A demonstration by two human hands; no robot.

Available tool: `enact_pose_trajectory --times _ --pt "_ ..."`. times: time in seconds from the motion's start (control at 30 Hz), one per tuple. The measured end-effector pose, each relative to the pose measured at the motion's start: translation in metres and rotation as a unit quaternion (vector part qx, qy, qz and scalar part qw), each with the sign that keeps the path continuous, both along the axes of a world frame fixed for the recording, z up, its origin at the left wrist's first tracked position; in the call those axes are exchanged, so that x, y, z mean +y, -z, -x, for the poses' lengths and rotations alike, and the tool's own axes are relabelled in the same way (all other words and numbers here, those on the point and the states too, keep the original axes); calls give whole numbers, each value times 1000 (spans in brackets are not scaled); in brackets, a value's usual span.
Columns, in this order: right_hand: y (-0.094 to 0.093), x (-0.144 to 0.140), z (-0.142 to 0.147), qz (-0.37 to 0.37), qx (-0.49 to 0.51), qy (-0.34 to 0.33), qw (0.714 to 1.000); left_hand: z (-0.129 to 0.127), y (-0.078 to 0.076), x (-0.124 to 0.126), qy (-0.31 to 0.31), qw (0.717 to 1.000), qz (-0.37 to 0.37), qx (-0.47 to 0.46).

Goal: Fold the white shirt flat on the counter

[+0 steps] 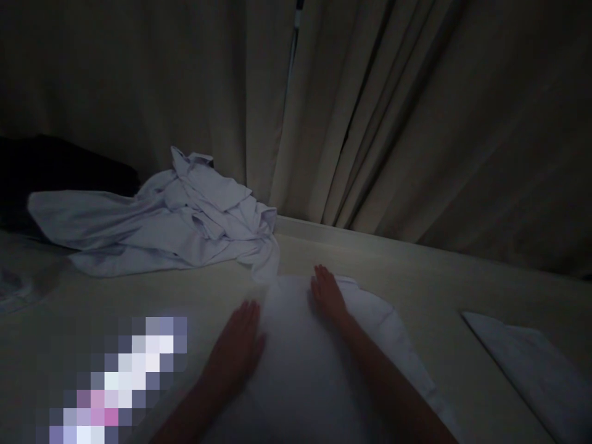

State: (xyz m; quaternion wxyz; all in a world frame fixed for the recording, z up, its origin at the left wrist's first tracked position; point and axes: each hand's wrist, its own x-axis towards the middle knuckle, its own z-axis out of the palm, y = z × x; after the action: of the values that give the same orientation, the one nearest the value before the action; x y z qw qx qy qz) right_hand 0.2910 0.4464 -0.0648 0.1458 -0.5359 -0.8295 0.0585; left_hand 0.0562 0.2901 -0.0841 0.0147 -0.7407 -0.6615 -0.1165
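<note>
A white cloth (300, 364), seemingly a garment, lies spread out in front of me in dim light. At its left edge is my left hand (238, 342), palm down with the fingers stretched forward and the thumb apart. My right hand (329, 295) rests on the cloth's upper right part, fingers extended and flat. Neither hand grasps anything visible. Beyond the right hand, a layered fold shows at the cloth's far edge. Slight blur hides the exact contact under both palms.
A crumpled heap of white fabric (185, 216) lies at the far left, beside a black bundle (60, 172). Another flat white cloth (531, 364) is at right. Long beige curtains (314, 111) hang behind a low ledge (370, 240). A pixelated patch covers the lower left.
</note>
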Motion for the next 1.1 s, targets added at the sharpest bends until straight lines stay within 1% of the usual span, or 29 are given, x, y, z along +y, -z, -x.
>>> enact_pose_trajectory --times 0.07,0.13,0.2,0.3,0.37,0.47,0.6,0.77,0.83,0.9,1.0,1.1 --pt "8 0 -28 17 -28 22 999 -17 -9 38 40 999 11 -13" --pt "19 -4 -46 37 -53 34 997 -37 -11 71 73 997 36 -16" --pt "28 -7 -54 52 -68 40 996 -51 -7 96 80 995 55 -11" --pt "36 -10 -57 61 -72 42 995 -55 6 114 67 996 63 13" --pt "40 -9 -58 58 -68 47 995 -50 13 117 66 996 61 27" --pt "44 -6 -60 62 -63 55 995 -41 16 114 67 995 58 39" --pt "45 -3 -59 62 -57 56 995 -41 13 111 66 995 51 52" --pt "35 -10 -57 49 -64 65 995 -43 7 110 67 994 42 80" --pt "33 -16 -59 37 -65 53 996 -40 5 111 72 993 49 85" --pt "34 -22 -63 45 -70 36 996 -35 4 112 79 991 65 81" --pt "40 -30 -69 62 -75 36 995 -30 5 115 80 991 84 66" --pt "44 -32 -73 51 -68 38 996 -29 7 117 75 992 92 53"
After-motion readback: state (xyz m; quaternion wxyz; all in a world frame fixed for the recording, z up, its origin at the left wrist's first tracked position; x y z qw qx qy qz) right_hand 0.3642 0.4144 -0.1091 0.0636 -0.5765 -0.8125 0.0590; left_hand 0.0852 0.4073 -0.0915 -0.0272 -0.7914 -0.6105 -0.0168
